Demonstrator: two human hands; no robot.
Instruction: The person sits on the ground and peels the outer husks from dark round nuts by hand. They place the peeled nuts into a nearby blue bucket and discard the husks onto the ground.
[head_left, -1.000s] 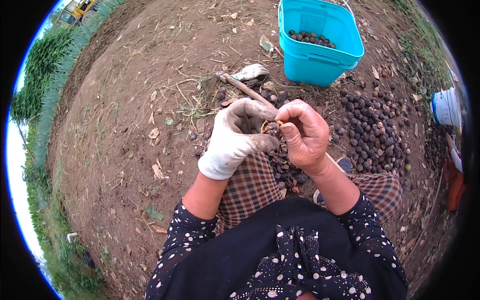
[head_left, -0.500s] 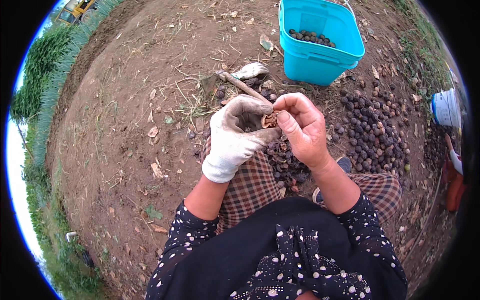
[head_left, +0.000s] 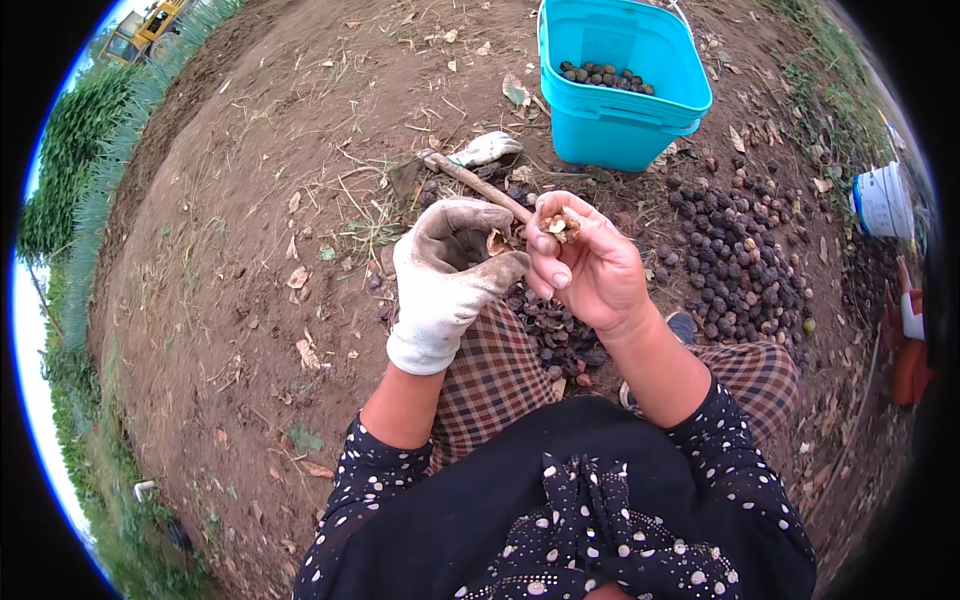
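Cracked walnut (head_left: 562, 226): pinched in right hand (head_left: 590, 270); gloved left hand (head_left: 445, 275) cupped around shell fragment (head_left: 497, 243). Step: shelling. Next move needs kernel pried free; bucket (head_left: 620, 120) at 12 o'clock.

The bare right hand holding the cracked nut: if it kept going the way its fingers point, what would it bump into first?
Probably the wooden stick lying just past the right hand and its nut, then the turquoise bucket beyond; depth is hard to judge from above.
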